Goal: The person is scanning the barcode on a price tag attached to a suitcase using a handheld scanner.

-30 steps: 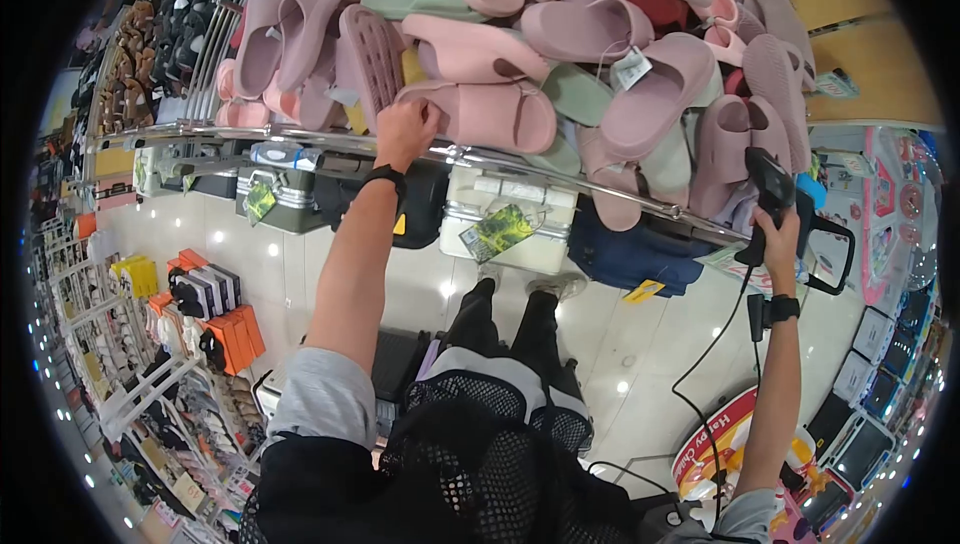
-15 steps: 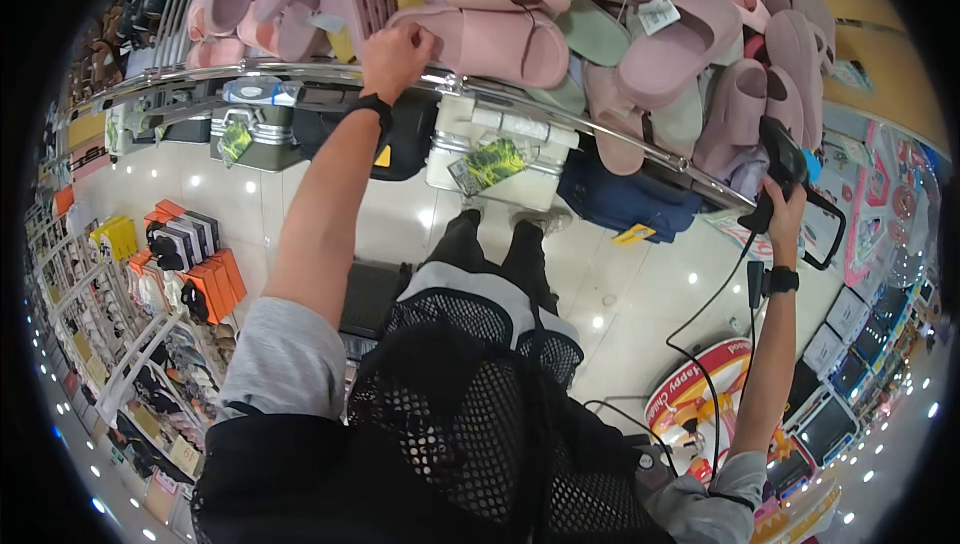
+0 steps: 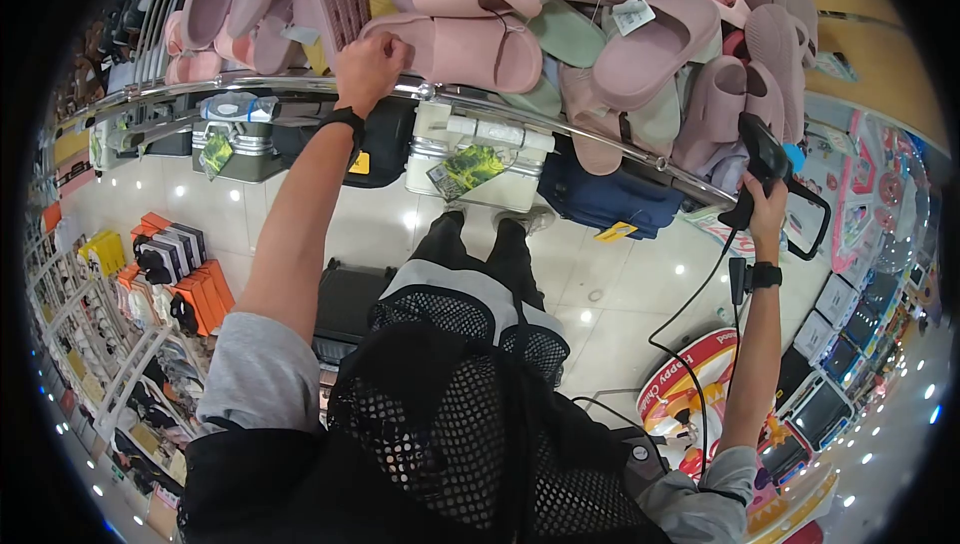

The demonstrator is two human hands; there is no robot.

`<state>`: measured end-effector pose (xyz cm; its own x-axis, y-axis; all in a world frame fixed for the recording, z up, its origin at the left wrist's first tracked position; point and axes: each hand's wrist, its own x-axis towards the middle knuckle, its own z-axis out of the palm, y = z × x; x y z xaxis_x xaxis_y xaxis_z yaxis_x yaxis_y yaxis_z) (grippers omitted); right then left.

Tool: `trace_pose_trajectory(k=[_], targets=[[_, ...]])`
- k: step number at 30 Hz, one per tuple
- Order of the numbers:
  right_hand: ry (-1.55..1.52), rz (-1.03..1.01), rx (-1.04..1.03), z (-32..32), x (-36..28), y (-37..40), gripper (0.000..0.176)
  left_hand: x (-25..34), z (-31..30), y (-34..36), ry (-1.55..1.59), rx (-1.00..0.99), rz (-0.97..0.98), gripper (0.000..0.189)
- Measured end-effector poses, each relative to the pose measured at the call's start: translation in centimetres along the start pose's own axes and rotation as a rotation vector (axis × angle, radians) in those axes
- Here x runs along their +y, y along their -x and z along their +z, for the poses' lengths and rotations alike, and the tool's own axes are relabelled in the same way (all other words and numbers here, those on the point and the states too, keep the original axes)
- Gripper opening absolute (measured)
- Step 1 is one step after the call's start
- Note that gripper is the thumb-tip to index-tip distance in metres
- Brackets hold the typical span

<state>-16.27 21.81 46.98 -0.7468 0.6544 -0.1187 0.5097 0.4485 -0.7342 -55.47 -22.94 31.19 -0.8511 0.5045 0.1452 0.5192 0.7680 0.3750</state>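
Note:
My left hand point(image 3: 370, 69) is closed, its fingers curled at the near left end of a pink slide slipper point(image 3: 490, 56) in the heaped rack. What lies inside the fingers, if anything, is hidden. My right hand point(image 3: 766, 206) grips a black handheld device point(image 3: 765, 154) with a loop-shaped frame and a cord point(image 3: 690, 344) that runs down toward my body. The device is at the rack's right end, near a mauve slipper point(image 3: 715, 109). Another mauve slipper point(image 3: 655, 49) with a white tag point(image 3: 632, 14) lies between my hands.
A chrome rail point(image 3: 560, 126) fronts the rack. Below it stand a silver case point(image 3: 480, 179), a dark blue bag point(image 3: 610, 194) and a black case point(image 3: 385, 144). A black suitcase point(image 3: 350, 299) is beside my legs. Orange boxes point(image 3: 205, 296) and shelves are at left; a red-rimmed package point(image 3: 680, 374) is at right.
The scene has shifted slightly left in view. My left hand remains closed by the same slipper, and my right hand still holds the black device at the rack's right end.

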Motion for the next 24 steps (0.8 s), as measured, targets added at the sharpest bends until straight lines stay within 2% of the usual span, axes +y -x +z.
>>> trace_pose_trajectory(k=[15, 24], targets=[[-0.041, 0.014, -0.057, 0.2, -0.8, 0.1, 0.019, 0.1, -0.1, 0.2, 0.002, 0.021, -0.005, 0.021], [-0.054, 0.009, -0.058, -0.1, -0.1, -0.1, 0.025, -1.0, 0.9, 0.1, -0.03, 0.03, 0.021, 0.025]])
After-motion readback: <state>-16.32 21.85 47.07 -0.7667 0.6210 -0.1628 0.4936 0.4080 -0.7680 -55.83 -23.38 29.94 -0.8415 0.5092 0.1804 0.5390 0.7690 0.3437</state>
